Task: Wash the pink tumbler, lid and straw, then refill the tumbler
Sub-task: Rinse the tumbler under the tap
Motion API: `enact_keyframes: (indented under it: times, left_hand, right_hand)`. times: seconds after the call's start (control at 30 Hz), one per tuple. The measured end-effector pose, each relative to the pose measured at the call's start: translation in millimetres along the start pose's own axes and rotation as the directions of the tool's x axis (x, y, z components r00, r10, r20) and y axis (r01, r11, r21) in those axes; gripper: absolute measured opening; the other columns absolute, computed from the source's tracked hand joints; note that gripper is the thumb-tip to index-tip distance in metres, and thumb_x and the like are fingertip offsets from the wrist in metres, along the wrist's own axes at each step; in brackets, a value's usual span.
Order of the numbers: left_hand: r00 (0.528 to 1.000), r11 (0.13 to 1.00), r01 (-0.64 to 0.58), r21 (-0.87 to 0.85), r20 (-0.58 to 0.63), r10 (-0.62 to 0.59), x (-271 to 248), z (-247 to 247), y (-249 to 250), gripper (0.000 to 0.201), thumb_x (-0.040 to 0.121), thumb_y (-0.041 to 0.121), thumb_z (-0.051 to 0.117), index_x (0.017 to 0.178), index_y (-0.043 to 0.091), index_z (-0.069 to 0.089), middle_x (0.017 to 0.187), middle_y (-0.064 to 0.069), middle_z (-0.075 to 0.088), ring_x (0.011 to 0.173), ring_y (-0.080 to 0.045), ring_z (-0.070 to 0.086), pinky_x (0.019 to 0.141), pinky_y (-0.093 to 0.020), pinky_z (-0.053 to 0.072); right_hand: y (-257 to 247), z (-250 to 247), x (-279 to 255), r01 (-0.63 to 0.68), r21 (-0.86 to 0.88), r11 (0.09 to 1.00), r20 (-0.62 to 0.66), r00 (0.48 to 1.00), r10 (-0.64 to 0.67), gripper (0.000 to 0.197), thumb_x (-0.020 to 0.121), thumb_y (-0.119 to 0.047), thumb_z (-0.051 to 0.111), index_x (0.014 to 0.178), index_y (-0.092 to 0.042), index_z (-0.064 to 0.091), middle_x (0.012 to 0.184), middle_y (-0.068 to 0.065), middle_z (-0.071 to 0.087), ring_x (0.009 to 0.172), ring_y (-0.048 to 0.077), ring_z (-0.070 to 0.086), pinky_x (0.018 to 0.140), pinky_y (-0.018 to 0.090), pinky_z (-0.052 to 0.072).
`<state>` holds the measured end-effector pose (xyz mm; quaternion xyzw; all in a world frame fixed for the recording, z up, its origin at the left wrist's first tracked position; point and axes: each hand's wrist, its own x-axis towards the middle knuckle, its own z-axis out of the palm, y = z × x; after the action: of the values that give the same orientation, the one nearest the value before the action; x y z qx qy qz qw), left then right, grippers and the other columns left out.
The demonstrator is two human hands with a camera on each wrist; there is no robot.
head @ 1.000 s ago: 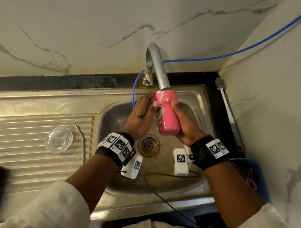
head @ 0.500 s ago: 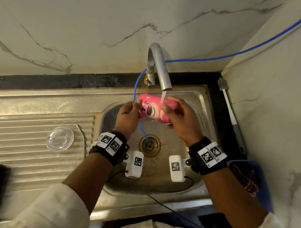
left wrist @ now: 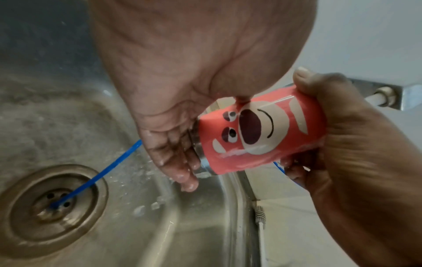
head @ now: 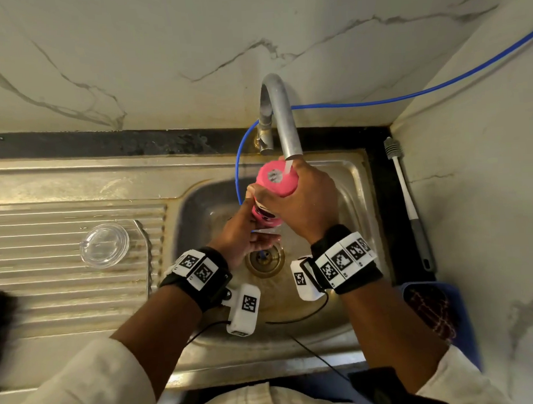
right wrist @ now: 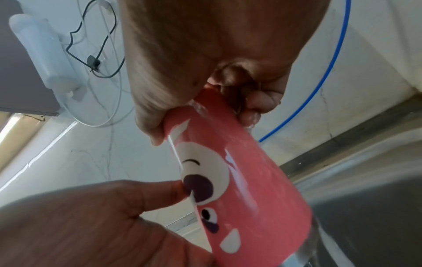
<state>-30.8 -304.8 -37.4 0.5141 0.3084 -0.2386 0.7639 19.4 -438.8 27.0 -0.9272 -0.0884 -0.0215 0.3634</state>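
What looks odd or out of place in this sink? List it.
A thin blue tube hangs from the wall into the steel sink and ends in the drain strainer. The pink bear-print tumbler is upside down under the tap, gripped by the right hand: rinsing, no fault.

Pink tumbler [head: 276,180] printed with a white-muzzled bear face (purple nose); blue tube [head: 406,98]; white grey-veined marble wall [head: 133,55].

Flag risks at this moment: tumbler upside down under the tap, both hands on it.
1. The pink tumbler is wet, and the right hand holds it only near its base; that grip could slip and drop it into the sink.
2. Water from the tap strikes the upturned base and may splash the wrist cameras.
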Motion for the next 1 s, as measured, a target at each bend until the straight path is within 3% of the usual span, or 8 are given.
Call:
enact_keyframes:
  times: [0.1, 0.3, 0.4, 0.53, 0.63, 0.73, 0.87, 1.0]
  left_hand:
    - [0.999, 0.999, 0.044, 0.004, 0.025, -0.044, 0.0, 6.6, 1.6, 0.081, 0.097, 0.078, 0.038, 0.128, 0.009, 0.068, 0.113, -0.018, 0.078, 0.104, -0.038, 0.077, 0.071, -0.035, 0.064]
    - [0.998, 0.998, -0.061, 0.035, 0.017, 0.06, -7.0, 12.4, 7.9, 0.053, 0.106, 0.053, 0.053, 0.116, 0.005, 0.072, 0.107, -0.022, 0.079, 0.099, -0.04, 0.077, 0.089, -0.043, 0.065]
    - [0.982, 0.981, -0.188, 0.048, 0.002, 0.189, -9.5, 10.1, 13.6, 0.035, 0.107, 0.031, 0.059, 0.119, -0.001, 0.069, 0.111, -0.024, 0.077, 0.092, -0.037, 0.078, 0.08, -0.037, 0.067]
    - [0.873, 0.8, -0.471, 0.372, 0.067, 0.483, -4.4, -2.2, 16.4, 0.033, 0.101, 0.042, 0.067, 0.109, 0.012, 0.077, 0.103, -0.014, 0.078, 0.1, -0.04, 0.074, 0.095, -0.057, 0.06]
    - [0.786, 0.651, -0.595, 0.472, 0.172, 0.594, -3.0, -11.9, 14.5, 0.035, 0.094, 0.047, 0.073, 0.111, 0.016, 0.079, 0.106, -0.004, 0.079, 0.1, -0.027, 0.076, 0.093, -0.058, 0.059]
    - [0.787, 0.669, -0.6, 0.44, 0.175, 0.591, -5.6, -14.4, 14.9, 0.039, 0.095, 0.048, 0.072, 0.116, 0.016, 0.078, 0.109, -0.001, 0.079, 0.105, -0.023, 0.075, 0.097, -0.053, 0.06]
    - [0.912, 0.885, -0.399, 0.24, 0.006, 0.41, -9.6, -8.0, 17.6, 0.031, 0.104, 0.051, 0.057, 0.115, 0.024, 0.07, 0.11, -0.003, 0.078, 0.108, -0.024, 0.074, 0.096, -0.043, 0.061]
    - [0.959, 0.961, -0.256, 0.105, -0.095, 0.266, -3.3, -4.3, 15.4, 0.049, 0.098, 0.058, 0.06, 0.134, 0.024, 0.062, 0.124, -0.008, 0.073, 0.112, -0.026, 0.074, 0.094, -0.042, 0.062]
  right_hand:
    - [6.7, -1.5, -0.9, 0.019, 0.017, 1.0, -0.018, 1.0, -0.018, 0.069, 0.076, -0.07, 0.083, 0.123, -0.023, 0.066, 0.093, -0.017, 0.06, 0.069, -0.008, 0.051, 0.06, 0.001, 0.038]
    - [41.0, -10.2, 5.4, -0.208, 0.172, 0.963, -0.018, 0.977, 0.214, 0.047, 0.095, -0.062, 0.068, 0.123, -0.025, 0.063, 0.097, -0.017, 0.065, 0.077, 0.0, 0.064, 0.064, 0.011, 0.044]
    - [60.6, -10.8, 6.5, -0.37, 0.379, 0.848, 0.095, 0.927, 0.362, 0.046, 0.102, -0.069, 0.049, 0.118, -0.028, 0.062, 0.089, -0.007, 0.072, 0.068, 0.003, 0.069, 0.06, 0.024, 0.049]
    - [68.9, -12.9, 2.1, -0.549, 0.532, 0.645, 0.278, 0.832, 0.48, 0.057, 0.103, -0.076, 0.034, 0.134, -0.031, 0.054, 0.108, 0.01, 0.076, 0.078, 0.025, 0.077, 0.057, 0.03, 0.055]
    - [69.3, -13.2, 0.0, -0.604, 0.595, 0.531, 0.353, 0.79, 0.502, 0.063, 0.093, -0.08, 0.05, 0.132, -0.031, 0.056, 0.118, 0.013, 0.075, 0.09, 0.03, 0.079, 0.057, 0.032, 0.057]
    - [66.1, -13.5, -4.0, -0.515, 0.644, 0.566, 0.301, 0.851, 0.431, 0.061, 0.083, -0.065, 0.071, 0.127, -0.024, 0.06, 0.126, 0.005, 0.068, 0.107, 0.029, 0.075, 0.062, 0.033, 0.061]
    - [60.5, -16.5, -12.5, -0.229, 0.561, 0.795, 0.126, 0.973, 0.192, 0.064, 0.075, -0.04, 0.091, 0.128, -0.024, 0.06, 0.127, -0.011, 0.066, 0.114, 0.013, 0.069, 0.078, 0.029, 0.063]
    - [49.5, -17.6, -13.5, 0.049, 0.34, 0.939, 0.131, 0.986, -0.1, 0.089, 0.066, -0.036, 0.101, 0.14, -0.022, 0.054, 0.136, -0.009, 0.063, 0.119, 0.01, 0.064, 0.09, 0.028, 0.061]
